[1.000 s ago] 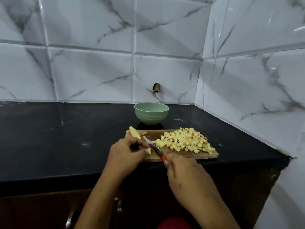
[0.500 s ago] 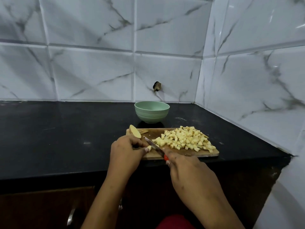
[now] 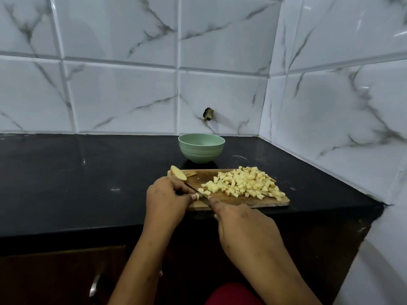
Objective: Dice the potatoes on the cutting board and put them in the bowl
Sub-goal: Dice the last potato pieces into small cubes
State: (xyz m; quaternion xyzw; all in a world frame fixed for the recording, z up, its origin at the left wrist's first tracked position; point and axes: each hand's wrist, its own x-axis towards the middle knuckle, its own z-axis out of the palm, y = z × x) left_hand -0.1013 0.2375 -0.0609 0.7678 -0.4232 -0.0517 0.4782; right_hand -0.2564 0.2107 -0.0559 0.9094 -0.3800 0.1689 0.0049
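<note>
A wooden cutting board (image 3: 259,202) lies near the counter's front edge with a heap of diced potato (image 3: 244,183) on its right half. My left hand (image 3: 167,199) pinches a small potato piece (image 3: 197,196) at the board's left end. My right hand (image 3: 240,225) grips a knife (image 3: 197,191) whose blade lies against that piece. An uncut potato wedge (image 3: 178,172) rests at the board's far left corner. The pale green bowl (image 3: 201,148) stands just behind the board; nothing shows inside it.
The black counter (image 3: 77,172) stretches wide to the left of the board. Tiled walls close off the back and the right side. A dark cabinet front with a metal handle (image 3: 94,287) sits below the counter edge.
The knife blade has come down lower across the small piece held by my left hand. Both hands stay in about the same spot on the board.
</note>
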